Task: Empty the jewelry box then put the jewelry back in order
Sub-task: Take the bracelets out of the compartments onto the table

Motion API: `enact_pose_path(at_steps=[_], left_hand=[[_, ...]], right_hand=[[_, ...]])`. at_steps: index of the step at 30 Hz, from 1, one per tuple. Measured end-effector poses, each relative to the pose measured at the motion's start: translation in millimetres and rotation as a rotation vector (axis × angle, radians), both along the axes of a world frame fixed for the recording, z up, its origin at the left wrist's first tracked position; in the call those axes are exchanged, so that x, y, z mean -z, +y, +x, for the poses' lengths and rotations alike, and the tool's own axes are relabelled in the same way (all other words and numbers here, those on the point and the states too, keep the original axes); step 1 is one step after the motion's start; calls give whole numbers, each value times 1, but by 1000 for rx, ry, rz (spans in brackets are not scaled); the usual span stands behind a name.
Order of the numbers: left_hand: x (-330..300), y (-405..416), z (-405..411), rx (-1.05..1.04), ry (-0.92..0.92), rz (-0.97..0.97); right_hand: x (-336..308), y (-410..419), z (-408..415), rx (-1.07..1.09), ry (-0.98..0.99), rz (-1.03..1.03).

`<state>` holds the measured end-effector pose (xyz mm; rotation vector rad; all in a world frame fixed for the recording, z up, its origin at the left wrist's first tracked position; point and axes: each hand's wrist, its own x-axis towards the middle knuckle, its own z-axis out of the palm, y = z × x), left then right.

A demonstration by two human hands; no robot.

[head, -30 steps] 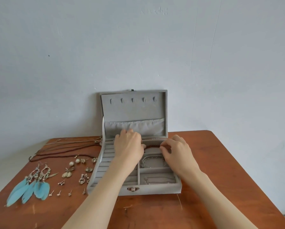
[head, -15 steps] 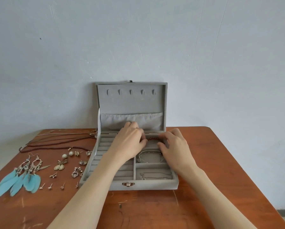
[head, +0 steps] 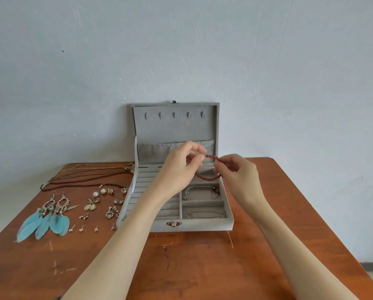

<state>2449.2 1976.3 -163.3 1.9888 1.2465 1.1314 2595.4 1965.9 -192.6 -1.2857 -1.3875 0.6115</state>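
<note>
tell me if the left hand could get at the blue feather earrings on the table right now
Probably not at once: the left hand is pinching the red bead bracelet together with the right hand. The path to the blue feather earrings looks open otherwise.

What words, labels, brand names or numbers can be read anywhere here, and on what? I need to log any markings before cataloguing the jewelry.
None: no readable text appears in this view.
Jewelry box: plain grey lining, and nothing legible on its metal clasp.
Red bead bracelet, held by the left hand and right hand: no lettering.
Wall: only scratches, no writing.
</note>
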Motion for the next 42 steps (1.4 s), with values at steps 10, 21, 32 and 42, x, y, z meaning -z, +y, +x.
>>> enact_pose_path(at_steps=[10,21,32,42], left_hand=[[17,-88,-76,-184,170,-82],[64,-128,-112,-375,264,-53],[67,-127,-111,-412,278,43],[71,-134,-109,-397,413,97]], right_hand=[[6,-86,-47,-245,103,-199],[27,-105,-95,-199,-231,-229],[34,-110,-103,-84,-351,-133],[38,-117,-103,-75,-603,20]])
